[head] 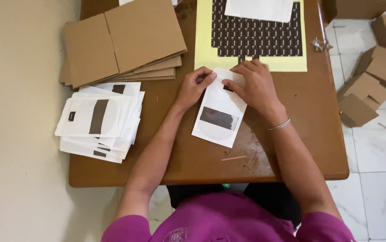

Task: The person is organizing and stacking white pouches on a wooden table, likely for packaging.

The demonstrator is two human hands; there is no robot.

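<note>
Two bare hands meet over a white paper pouch with a dark rectangular window (219,117) lying in the middle of the brown wooden counter (179,152). At far left sits a loose pile of matching white pouches (96,121), with a stack of flat brown cardboard sheets (121,40) behind it. The left hand (194,87) has its fingers pinched together on the pouch's top edge; the right hand (255,85) presses its fingers on a small dark sticker (228,88) at that edge. Behind them lies a yellow backing sheet of dark stickers (251,33). Uneven pressure could leave the sticker crooked or creased. The counter looks worn and scuffed; folded cardboard boxes (372,80) litter the pale tiled floor (381,179) at right.
</note>
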